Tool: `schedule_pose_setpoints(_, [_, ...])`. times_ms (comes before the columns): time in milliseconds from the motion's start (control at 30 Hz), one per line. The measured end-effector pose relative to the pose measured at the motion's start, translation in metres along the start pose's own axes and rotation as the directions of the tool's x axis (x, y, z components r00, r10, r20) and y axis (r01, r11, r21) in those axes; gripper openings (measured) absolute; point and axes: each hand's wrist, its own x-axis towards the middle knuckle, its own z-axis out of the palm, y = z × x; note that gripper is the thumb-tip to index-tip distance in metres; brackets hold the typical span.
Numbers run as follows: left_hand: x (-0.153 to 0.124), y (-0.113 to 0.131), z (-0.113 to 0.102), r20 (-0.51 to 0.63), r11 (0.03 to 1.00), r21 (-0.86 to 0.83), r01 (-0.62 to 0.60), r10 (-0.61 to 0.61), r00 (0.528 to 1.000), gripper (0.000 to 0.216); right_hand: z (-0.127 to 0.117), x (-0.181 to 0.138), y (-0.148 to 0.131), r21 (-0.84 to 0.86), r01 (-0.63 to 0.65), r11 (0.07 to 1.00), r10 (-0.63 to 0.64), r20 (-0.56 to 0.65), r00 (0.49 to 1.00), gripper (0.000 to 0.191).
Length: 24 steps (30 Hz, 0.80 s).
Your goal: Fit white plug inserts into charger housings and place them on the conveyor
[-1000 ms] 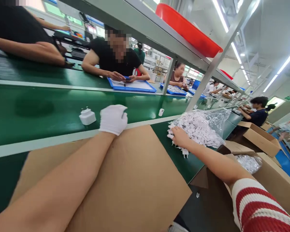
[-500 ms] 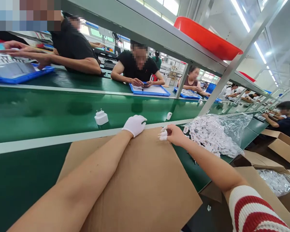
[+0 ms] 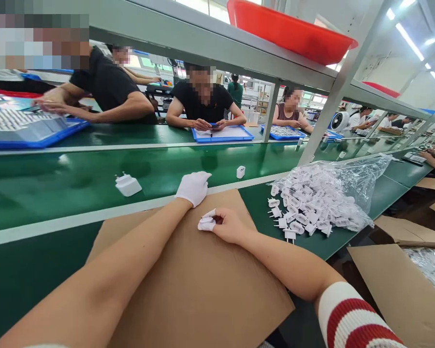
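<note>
My left hand (image 3: 193, 187), in a white glove, is curled closed at the far edge of a brown cardboard sheet (image 3: 203, 280); what it holds is hidden. My right hand (image 3: 229, 225) wears white fingertip covers and pinches a small white plug part (image 3: 205, 223) over the cardboard, just below my left hand. A heap of white plug parts (image 3: 308, 205) spills from a clear plastic bag (image 3: 362, 176) to the right. A white charger (image 3: 127, 184) and a smaller white piece (image 3: 240, 172) lie on the green conveyor belt (image 3: 58, 179).
Several people sit across the belt at blue trays (image 3: 223, 133). A red bin (image 3: 293, 34) rests on the metal shelf overhead, held by a slanted post (image 3: 326, 111). Open cardboard boxes (image 3: 406, 290) stand at my right.
My right hand came left from the plug heap with a plug part and now sits beside my left hand over the cardboard. The charger on the belt shifted left.
</note>
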Motion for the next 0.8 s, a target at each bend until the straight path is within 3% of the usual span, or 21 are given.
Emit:
schedule_pose_setpoints(133, [0.023,0.019,-0.01,-0.014,0.99,0.083,-0.116,0.117,0.993,0.07,0.0,0.005,0.002,-0.062,-0.014,0.998,0.015,0.014,1.0,0.026])
schedule_pose_setpoints(233, [0.051,0.041,-0.011,0.069,0.957,0.086,-0.278,0.273,0.96,0.08,-0.002,0.006,0.002,-0.096,0.014,0.995,-0.009,0.046,0.999,0.027])
schedule_pose_setpoints(333, [0.076,0.06,-0.004,0.172,0.908,0.115,-0.404,0.382,0.908,0.075,-0.004,0.005,0.003,-0.143,0.043,0.989,-0.036,0.05,0.998,0.024])
schedule_pose_setpoints(433, [0.09,0.069,0.004,0.3,0.883,0.134,-0.45,0.397,0.867,0.06,-0.005,0.006,0.005,-0.157,0.043,0.987,-0.036,0.047,0.998,0.022])
schedule_pose_setpoints(500, [0.096,0.069,0.005,0.375,0.891,0.154,-0.427,0.347,0.86,0.045,-0.005,0.008,0.006,-0.088,0.017,0.996,-0.013,0.049,0.999,0.023])
schedule_pose_setpoints(600, [0.097,0.061,-0.001,0.411,0.914,0.198,-0.354,0.251,0.877,0.028,-0.005,0.013,0.004,0.154,-0.05,0.987,0.044,0.039,0.998,0.03])
schedule_pose_setpoints(700, [0.088,0.048,-0.018,0.373,0.963,0.163,-0.214,0.14,0.917,0.033,-0.013,0.016,-0.006,0.428,-0.126,0.895,0.15,-0.024,0.988,0.03])
schedule_pose_setpoints(800, [0.066,0.037,-0.044,0.365,0.999,0.036,-0.027,0.013,0.931,0.043,-0.027,0.016,-0.02,0.611,-0.182,0.771,0.287,-0.078,0.955,0.019])
